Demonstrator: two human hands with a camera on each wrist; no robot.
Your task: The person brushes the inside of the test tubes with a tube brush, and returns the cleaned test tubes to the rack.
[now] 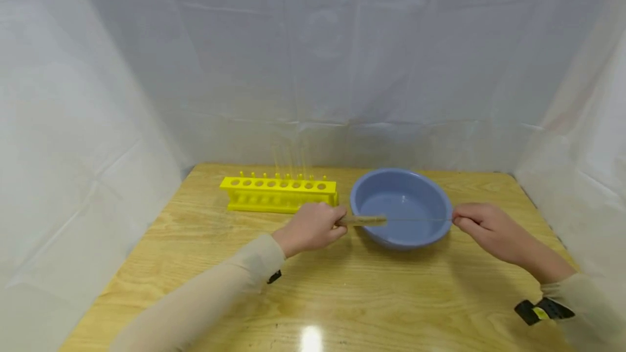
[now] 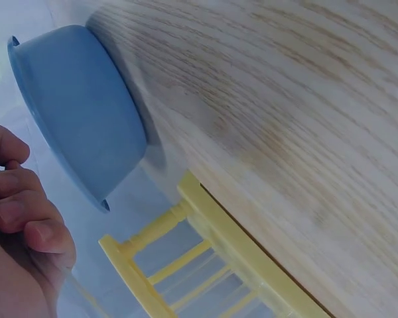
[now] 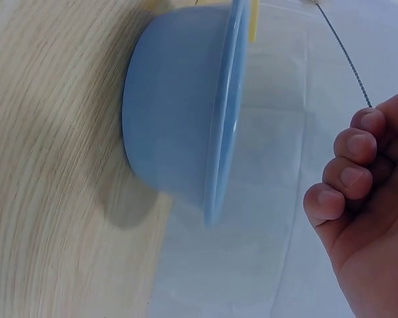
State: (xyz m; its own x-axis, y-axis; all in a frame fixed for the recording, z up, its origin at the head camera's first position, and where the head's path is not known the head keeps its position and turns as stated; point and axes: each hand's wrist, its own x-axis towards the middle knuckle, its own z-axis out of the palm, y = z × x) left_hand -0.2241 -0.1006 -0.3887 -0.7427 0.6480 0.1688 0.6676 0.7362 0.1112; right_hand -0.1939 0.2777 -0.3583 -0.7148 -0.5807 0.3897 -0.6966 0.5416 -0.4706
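A test tube brush is stretched level between both hands, over the near side of a blue basin (image 1: 401, 232). My left hand (image 1: 315, 227) grips it at the tan bristle head (image 1: 364, 220), which sticks out to the right past the thumb and fingers. Whether a clear tube surrounds the bristles, I cannot tell. My right hand (image 1: 491, 232) pinches the far end of the thin twisted wire handle (image 3: 345, 56), just beyond the basin's right rim. Its other fingers (image 3: 348, 175) are curled in toward the palm.
A yellow test tube rack (image 1: 279, 184) stands behind my left hand, to the left of the basin. Several clear test tubes (image 1: 289, 159) rise from its right half. The wooden table (image 1: 342, 297) is enclosed by white sheeting (image 1: 313, 69) at the back and sides.
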